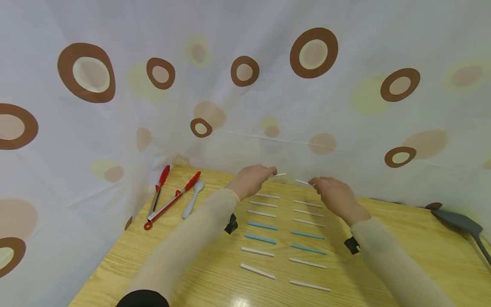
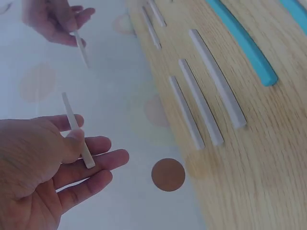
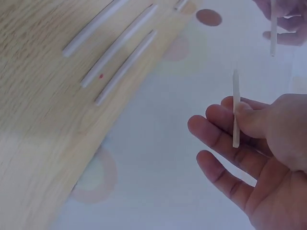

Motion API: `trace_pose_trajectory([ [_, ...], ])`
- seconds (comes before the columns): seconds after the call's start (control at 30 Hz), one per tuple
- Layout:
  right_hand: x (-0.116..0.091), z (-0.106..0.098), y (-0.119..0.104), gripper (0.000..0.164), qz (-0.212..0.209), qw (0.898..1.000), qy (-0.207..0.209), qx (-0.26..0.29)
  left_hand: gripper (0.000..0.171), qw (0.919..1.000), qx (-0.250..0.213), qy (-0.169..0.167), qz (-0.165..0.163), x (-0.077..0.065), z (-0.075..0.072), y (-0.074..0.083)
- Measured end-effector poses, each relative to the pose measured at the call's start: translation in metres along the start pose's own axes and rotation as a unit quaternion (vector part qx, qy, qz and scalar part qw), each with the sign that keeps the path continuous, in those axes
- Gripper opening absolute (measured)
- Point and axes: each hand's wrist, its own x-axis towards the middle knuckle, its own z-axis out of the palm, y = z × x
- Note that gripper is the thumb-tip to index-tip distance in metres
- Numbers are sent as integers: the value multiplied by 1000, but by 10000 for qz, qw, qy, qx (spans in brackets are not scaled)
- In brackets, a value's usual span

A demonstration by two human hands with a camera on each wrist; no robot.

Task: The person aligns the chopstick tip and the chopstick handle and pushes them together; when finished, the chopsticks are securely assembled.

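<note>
one pair of red-tipped tongs [image 1: 166, 207] lies spread in a v at the left of the wooden table [image 1: 126, 256], with a grey spoon [image 1: 193, 200] just beside it. next comes the left hand [image 1: 251, 181], reaching to the table's far edge; its thumb and fingers pinch a white stick [image 2: 72, 116], raised and pointing toward the right.

below that hand runs a column of sticks lying crosswise: three white sticks [image 1: 263, 204] farthest away, two blue sticks [image 1: 262, 225], then two more white sticks [image 1: 257, 251] nearest the person. a second column to its right repeats the order: three white ones [image 1: 308, 212], two blue ones [image 1: 308, 235], two white ones [image 1: 307, 263].

the right hand [image 1: 337, 198] is above and right of that column, its thumb pressing another white stick [image 3: 236, 93] against its fingers. the two held sticks face each other end to end, apart. at the far right lies a dark spatula [image 1: 458, 221], and a circle-patterned curtain [image 1: 345, 106] hangs behind everything.
</note>
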Motion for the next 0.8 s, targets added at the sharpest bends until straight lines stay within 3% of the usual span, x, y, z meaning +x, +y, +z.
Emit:
trace_pose_trajectory([
  [0.2, -11, -8, -9, 33, -227, 9993, 291, 2, 33, 9999, 50, -41, 102, -11, -7, 9],
  [0.47, -24, -21, -25, 11, -498, 9963, 699, -62, 21, 9979, 368, 271, 469, -26, -11, 21],
  [0.8, -30, -31, -42, 17, -1029, 9866, 1257, -155, 16, 9937, 674, 476, 763, -38, -15, 33],
])
